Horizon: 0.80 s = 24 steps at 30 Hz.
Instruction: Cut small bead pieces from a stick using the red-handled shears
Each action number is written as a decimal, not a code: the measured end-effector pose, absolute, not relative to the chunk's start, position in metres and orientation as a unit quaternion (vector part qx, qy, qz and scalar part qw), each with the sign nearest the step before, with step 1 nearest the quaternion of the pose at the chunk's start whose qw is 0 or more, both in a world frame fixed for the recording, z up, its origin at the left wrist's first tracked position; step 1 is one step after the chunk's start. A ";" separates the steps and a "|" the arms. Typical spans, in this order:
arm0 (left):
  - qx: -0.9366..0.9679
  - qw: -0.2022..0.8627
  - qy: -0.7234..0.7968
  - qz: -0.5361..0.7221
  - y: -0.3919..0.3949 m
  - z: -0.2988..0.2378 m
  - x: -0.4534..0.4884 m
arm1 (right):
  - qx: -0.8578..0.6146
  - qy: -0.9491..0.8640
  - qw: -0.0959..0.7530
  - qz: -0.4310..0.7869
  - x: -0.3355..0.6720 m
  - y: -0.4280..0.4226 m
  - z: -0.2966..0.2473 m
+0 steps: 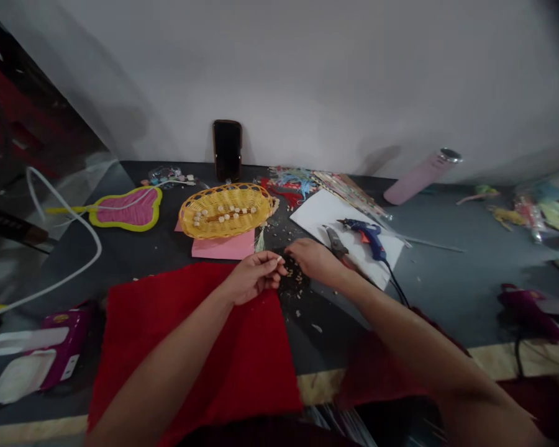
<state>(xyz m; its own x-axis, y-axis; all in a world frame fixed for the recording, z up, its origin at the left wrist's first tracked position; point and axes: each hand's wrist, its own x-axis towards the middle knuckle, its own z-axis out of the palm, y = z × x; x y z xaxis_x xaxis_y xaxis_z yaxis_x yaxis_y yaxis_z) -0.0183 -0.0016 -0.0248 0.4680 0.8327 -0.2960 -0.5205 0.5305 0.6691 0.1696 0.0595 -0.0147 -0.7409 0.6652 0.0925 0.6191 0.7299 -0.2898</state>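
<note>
My left hand [256, 276] hovers over the top right corner of a red felt sheet [186, 347], its fingers pinched on a small white bead [279, 259]. My right hand [314, 261] rests palm down beside it on the dark table, over a scatter of small beads and crumbs [293, 282]; its fingers are curled and partly hidden. A yellow woven basket [226, 210] holding several pale beads sits just beyond, on a pink paper sheet [223, 247].
A blue glue gun [368, 234] and pliers [336, 242] lie on white paper [323, 214]. A phone [227, 149] leans on the wall. A pink fan shape [128, 209], pink bottle [419, 177], coloured tassels [298, 180], purple box [51, 354] and white cable [74, 223] surround.
</note>
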 end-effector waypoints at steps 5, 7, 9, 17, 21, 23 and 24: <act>0.280 0.803 0.319 0.418 -0.006 -0.023 -0.018 | -0.324 -0.929 0.117 0.132 0.188 0.029 -0.022; 0.289 0.800 0.320 0.417 -0.007 -0.023 -0.018 | -0.352 -0.912 0.157 0.138 0.197 0.023 -0.021; 0.296 0.798 0.322 0.415 -0.008 -0.023 -0.018 | -0.394 -0.886 0.204 0.134 0.205 0.018 -0.022; 0.361 0.768 0.350 0.396 -0.010 -0.035 -0.013 | -0.408 -0.874 0.220 0.145 0.214 0.012 -0.030; 0.420 0.733 0.375 0.381 -0.014 -0.040 -0.006 | -0.389 -0.851 0.289 0.204 0.207 0.003 -0.023; 0.452 0.710 0.390 0.373 -0.017 -0.038 -0.002 | -0.373 -0.846 0.298 0.237 0.203 -0.002 -0.018; 0.463 0.700 0.397 0.371 -0.019 -0.036 -0.001 | -0.362 -0.847 0.294 0.254 0.200 -0.004 -0.016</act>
<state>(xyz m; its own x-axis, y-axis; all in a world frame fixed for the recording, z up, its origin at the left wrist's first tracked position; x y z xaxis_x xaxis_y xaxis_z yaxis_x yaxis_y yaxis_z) -0.0008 -0.0190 -0.0355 0.4094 0.8872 -0.2128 -0.1512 0.2959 0.9432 0.2002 -0.0040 -0.0159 -0.5642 0.7634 0.3144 0.4644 0.6083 -0.6437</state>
